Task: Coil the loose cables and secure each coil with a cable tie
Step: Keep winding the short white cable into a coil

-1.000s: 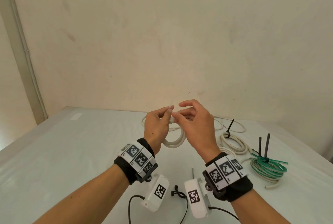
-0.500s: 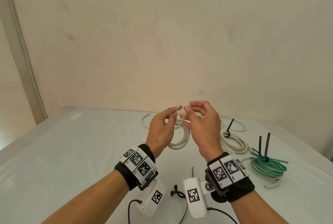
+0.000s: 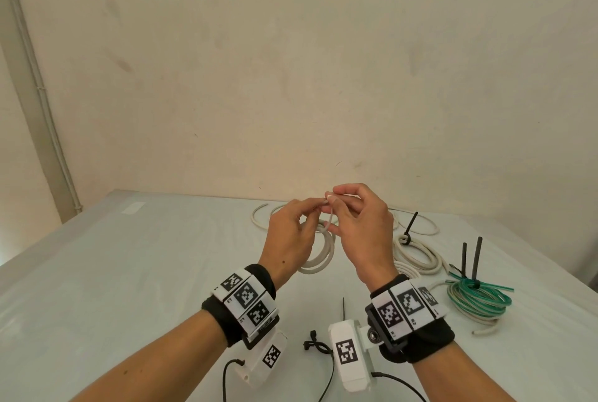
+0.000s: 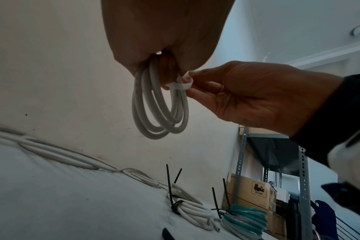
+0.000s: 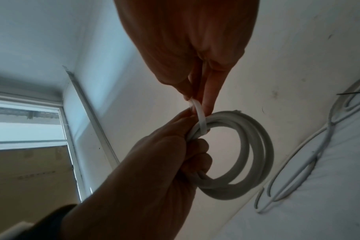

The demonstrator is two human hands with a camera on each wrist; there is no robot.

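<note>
Head view: my left hand (image 3: 288,233) grips a small white cable coil (image 3: 318,259) raised above the table (image 3: 129,288), fingers curled around the bunched loops at its top. My right hand (image 3: 359,226), just beside it and touching at the fingertips, pinches a white cable tie (image 5: 200,116) between thumb and forefinger; in the right wrist view the tie wraps around the coil's strands where my left fingers clamp them. The left wrist view shows the coil (image 4: 160,105) hanging in three or four loops below my fist, the tie (image 4: 182,84) forming a small loop at its right edge, against my right fingertips (image 4: 192,76).

On the table to the right lies a tied white coil (image 3: 417,252) bound with a black tie whose tail sticks up. Farther right sits a green-and-white coil (image 3: 475,298), also bound with black ties, two tails standing upright. Loose white cable (image 3: 417,226) trails along the far edge near the wall. A spare black tie (image 3: 343,306) lies on the near table between my wrists.
</note>
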